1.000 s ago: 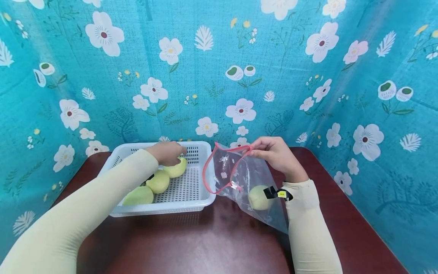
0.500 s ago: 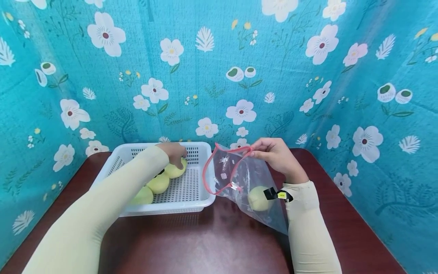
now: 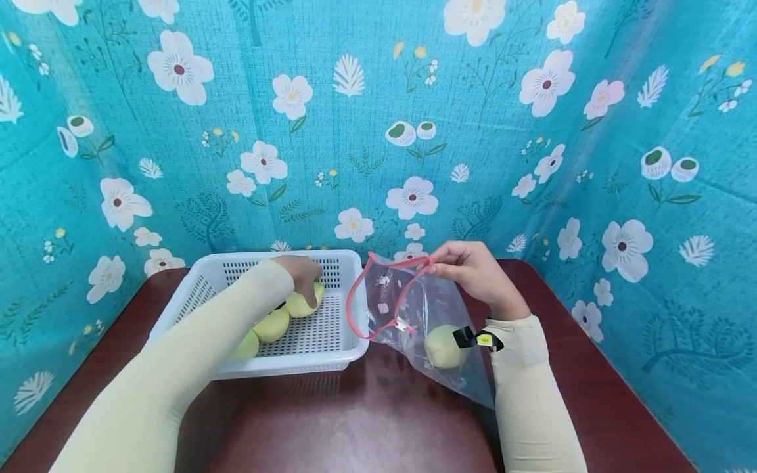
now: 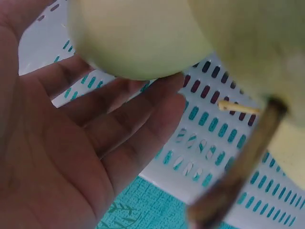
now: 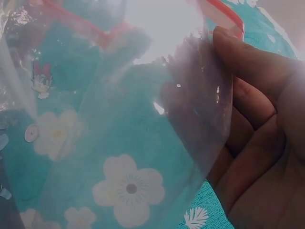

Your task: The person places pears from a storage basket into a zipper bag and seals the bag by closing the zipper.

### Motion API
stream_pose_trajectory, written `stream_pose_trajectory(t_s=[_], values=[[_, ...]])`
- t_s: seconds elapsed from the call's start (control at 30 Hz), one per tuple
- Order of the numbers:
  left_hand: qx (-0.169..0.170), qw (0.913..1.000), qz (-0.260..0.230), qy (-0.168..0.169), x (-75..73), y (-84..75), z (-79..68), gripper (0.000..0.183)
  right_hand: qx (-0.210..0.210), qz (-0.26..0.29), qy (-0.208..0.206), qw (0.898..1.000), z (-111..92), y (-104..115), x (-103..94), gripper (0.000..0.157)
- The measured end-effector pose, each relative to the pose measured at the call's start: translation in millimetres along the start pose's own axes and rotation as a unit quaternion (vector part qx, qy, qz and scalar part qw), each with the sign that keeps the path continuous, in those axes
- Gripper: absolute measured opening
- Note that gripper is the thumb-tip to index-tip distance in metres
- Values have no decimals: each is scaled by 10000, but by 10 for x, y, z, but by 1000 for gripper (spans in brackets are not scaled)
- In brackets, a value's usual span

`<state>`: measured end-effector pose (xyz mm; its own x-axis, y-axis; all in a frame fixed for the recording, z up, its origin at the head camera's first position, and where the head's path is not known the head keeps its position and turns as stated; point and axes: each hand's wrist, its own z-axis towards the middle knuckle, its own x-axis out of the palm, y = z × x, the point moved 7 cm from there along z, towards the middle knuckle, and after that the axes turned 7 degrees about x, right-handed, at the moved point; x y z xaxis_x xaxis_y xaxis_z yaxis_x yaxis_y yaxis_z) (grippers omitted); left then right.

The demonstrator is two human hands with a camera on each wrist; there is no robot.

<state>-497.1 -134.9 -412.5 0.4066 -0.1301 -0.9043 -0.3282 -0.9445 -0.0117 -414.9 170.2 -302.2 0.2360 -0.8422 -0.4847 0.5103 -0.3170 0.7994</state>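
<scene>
In the head view my left hand (image 3: 303,274) reaches into the white basket (image 3: 331,360) and grips the farthest yellow-green pear (image 3: 302,305). The left wrist view shows the fingers (image 4: 136,129) curved round the underside of this pear (image 4: 138,38). Two more pears, a middle one (image 3: 273,326) and a nearer one (image 3: 246,346), lie in a row beside it, partly behind the sleeve. My right hand (image 3: 478,274) pinches the red-edged mouth of a clear zip bag (image 3: 421,303) between thumb and fingers. The bag's mouth gapes towards the basket. One pear (image 3: 445,346) lies inside the bag.
The basket's right rim stands right at the bag's mouth. Both rest on a dark red-brown table (image 3: 355,420). A blue flowered curtain (image 3: 355,131) rises behind the table and along both sides.
My left hand has come round the far pear, its thumb moving down along the pear's side, and the forearm has shifted right. The right hand holds the bag as before.
</scene>
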Motion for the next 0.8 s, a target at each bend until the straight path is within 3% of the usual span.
stream_pose_trajectory(t_s=[0.23,0.4,0.63,0.8], values=[[280,9995,-65,92,90,-75,-10,90,51,30,81,9999,-4,-2,40,12],[434,9990,-90,40,67,-154,-75,82,27,-18,72,10000,-7,2,41,11],[597,9982,12,-82,-74,-187,-141,66,49,-73,55,9999,14,26,19,12],[610,9980,78,-150,-24,-165,-135,59,115,-114,3,9999,-9,22,20,12]])
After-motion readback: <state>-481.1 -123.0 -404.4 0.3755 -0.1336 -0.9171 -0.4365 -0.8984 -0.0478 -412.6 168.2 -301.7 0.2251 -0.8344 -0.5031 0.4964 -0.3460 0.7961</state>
